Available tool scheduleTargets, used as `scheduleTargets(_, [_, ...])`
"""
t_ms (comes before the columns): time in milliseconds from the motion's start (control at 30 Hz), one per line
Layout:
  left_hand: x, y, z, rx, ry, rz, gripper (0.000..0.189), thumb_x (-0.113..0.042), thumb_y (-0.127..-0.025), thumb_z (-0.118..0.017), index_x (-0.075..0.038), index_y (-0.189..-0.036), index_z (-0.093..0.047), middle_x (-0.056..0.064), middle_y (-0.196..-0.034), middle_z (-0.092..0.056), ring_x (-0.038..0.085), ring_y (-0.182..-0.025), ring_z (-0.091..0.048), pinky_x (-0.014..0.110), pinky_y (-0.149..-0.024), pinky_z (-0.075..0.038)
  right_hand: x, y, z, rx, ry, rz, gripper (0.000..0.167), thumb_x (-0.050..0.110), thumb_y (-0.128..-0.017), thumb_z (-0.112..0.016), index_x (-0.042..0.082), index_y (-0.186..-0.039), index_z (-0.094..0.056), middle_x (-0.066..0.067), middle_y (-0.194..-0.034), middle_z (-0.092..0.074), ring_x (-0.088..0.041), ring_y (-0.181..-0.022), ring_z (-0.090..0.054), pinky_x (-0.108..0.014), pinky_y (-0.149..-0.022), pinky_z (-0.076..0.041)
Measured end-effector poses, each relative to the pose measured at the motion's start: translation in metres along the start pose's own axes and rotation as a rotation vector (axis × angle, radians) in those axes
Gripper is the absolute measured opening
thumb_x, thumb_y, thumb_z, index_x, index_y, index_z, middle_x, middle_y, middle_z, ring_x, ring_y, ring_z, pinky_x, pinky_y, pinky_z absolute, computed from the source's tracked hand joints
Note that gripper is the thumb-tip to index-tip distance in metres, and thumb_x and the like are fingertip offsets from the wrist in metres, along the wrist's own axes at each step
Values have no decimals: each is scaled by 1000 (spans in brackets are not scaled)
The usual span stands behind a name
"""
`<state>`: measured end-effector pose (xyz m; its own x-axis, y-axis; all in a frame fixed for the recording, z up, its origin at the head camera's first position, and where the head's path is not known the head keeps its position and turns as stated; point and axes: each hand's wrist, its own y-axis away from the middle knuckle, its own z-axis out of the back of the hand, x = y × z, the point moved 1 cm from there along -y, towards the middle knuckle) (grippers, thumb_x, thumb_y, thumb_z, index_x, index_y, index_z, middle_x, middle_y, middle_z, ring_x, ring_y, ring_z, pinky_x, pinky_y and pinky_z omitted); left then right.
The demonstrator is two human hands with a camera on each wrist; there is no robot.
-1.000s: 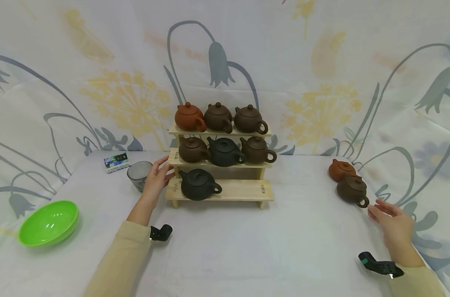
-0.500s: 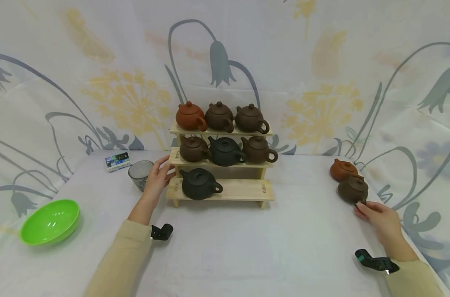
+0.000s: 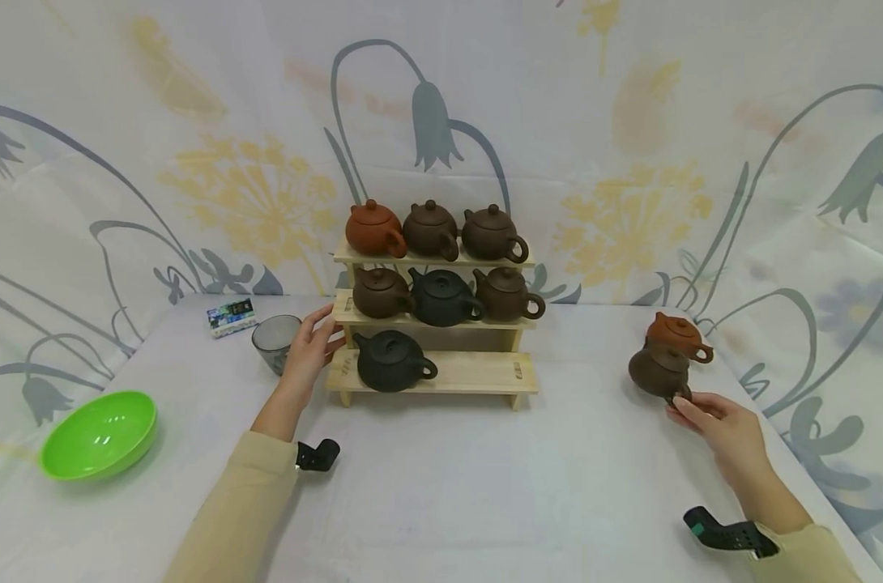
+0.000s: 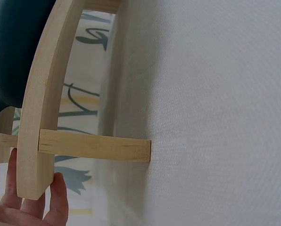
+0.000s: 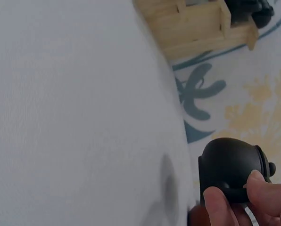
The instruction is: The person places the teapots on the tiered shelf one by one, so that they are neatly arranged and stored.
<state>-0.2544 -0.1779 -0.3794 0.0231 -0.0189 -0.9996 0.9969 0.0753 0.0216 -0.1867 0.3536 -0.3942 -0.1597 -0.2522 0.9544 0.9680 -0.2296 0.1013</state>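
Note:
By its handle, my right hand (image 3: 729, 437) pinches a dark brown teapot (image 3: 656, 374) at the right of the table. In the right wrist view that teapot (image 5: 229, 162) hangs over the cloth, its shadow separate from it. Just behind it sits an orange-brown teapot (image 3: 676, 330), partly covered. My left hand (image 3: 309, 352) is at the left end of a three-step wooden stand (image 3: 478, 374); in the left wrist view its extended fingers (image 4: 59, 197) lie around the plank's end. On the lowest step is a black teapot (image 3: 392, 363) at the left.
Several more teapots (image 3: 440, 298) fill the two upper steps. Left of the stand are a grey glass cup (image 3: 272, 344), a small patterned box (image 3: 231, 317) and a green bowl (image 3: 99, 437). A floral cloth (image 3: 595, 121) hangs behind the white-covered table (image 3: 485, 494).
My right hand has reached the brown teapot, taken its handle and moved it left, uncovering more of the orange-brown teapot's handle. My left hand stays at the stand.

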Motion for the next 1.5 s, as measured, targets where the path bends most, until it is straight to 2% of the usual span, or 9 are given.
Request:
scheduleTargets(100, [0,0,0,-4,-4,5,51,-34,-102,-35,-14,-147,-24,20,-138,-40,35,-123,-44,43,-104,-30,1,0,-3,66,-66,71,37,17,-88,-67,-9,-111,-56,11,-83,-65,-8,-76,-67,-18,-69,-51])
scheduleTargets(233, [1,-1,-1,-7,-6,6,51,-34,-102,-35,-14,-147,-24,21,-138,-40,35,-123,-44,43,-104,-30,-1,-1,-9,138,-165,154,17,17,-84,-71,8,-98,-65,5,-87,-68,-13,-79,-68,-27,-73,-52])
scheduleTargets(333, [1,-1,0,-9,-2,5,51,-34,-102,-35,-14,-147,-25,20,-138,-40,35,-122,-45,43,-104,-30,8,5,-18,191,-200,222,15,13,-85,-70,6,-98,-66,1,-89,-69,-16,-81,-68,-32,-75,-51])
scheduleTargets(467, [2,-1,0,-10,-3,5,50,-34,-102,-35,-14,-147,-25,20,-137,-41,35,-122,-45,43,-104,-31,30,21,-35,255,-226,270,16,1,-87,-63,-8,-101,-62,-2,-89,-69,-18,-80,-68,-31,-74,-52])
scheduleTargets(700, [2,-2,0,-13,-11,9,50,-34,-102,-35,-14,-147,-25,20,-137,-41,35,-122,-45,43,-104,-31,53,34,-61,274,-105,291,32,-2,-90,-58,-25,-110,-47,-3,-91,-67,-17,-80,-68,-31,-74,-52])
scheduleTargets(867, [2,-2,-1,-11,-11,3,51,-34,-102,-35,-13,-147,-24,21,-137,-41,36,-122,-45,43,-103,-31,60,37,-77,288,-11,279,33,-1,-92,-56,-24,-114,-47,-16,-98,-64,-17,-82,-68,-35,-77,-51])
scheduleTargets(967, [3,-2,-1,-12,-7,0,51,-34,-102,-35,-13,-147,-24,20,-137,-41,36,-122,-45,42,-103,-32,63,37,-87,311,-13,267,31,-2,-92,-56,-23,-113,-49,-22,-101,-62,-17,-83,-68,-38,-78,-51])
scheduleTargets(1300, [2,-1,-1,-9,-4,2,51,-34,-102,-34,-13,-148,-23,20,-138,-40,35,-122,-44,41,-103,-32,73,34,-122,364,-24,235,27,-3,-90,-57,-19,-112,-53,-25,-102,-62,-19,-84,-67,-39,-80,-50])
scheduleTargets(1500, [1,0,-1,-8,-4,3,51,-34,-102,-34,-13,-148,-24,20,-138,-40,35,-122,-44,41,-103,-32,76,27,-142,372,-13,243,24,-5,-90,-57,-19,-110,-55,-24,-100,-63,-20,-81,-67,-39,-79,-51])
